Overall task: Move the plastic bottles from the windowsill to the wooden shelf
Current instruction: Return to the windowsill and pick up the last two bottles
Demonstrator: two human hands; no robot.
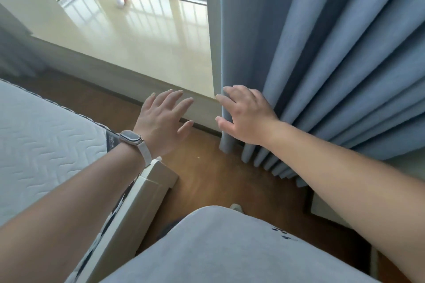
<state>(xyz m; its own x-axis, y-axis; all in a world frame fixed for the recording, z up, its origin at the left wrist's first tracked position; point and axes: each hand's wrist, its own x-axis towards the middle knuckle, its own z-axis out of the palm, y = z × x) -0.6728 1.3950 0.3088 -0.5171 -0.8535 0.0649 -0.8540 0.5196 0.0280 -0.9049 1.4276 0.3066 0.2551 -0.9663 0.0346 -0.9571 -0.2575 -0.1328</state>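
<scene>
Your left hand (161, 119) and right hand (246, 115) are bare, as are both forearms. At centre left of the frame, your left wrist carries a watch (131, 137): rounded rectangular dark face, pale metallic case, white strap (145, 156). At lower centre, you wear a light grey fabric top (218, 248) bearing a small dark blue printed mark (281, 233) on its right side.

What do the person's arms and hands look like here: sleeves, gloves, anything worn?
Both forearms are bare, with no sleeves or gloves in view. The left hand has a smartwatch on its wrist, with a rounded-rectangular pale metal case, a dark screen and a white strap. The right hand and its wrist carry nothing. No rings are visible on either hand.
</scene>
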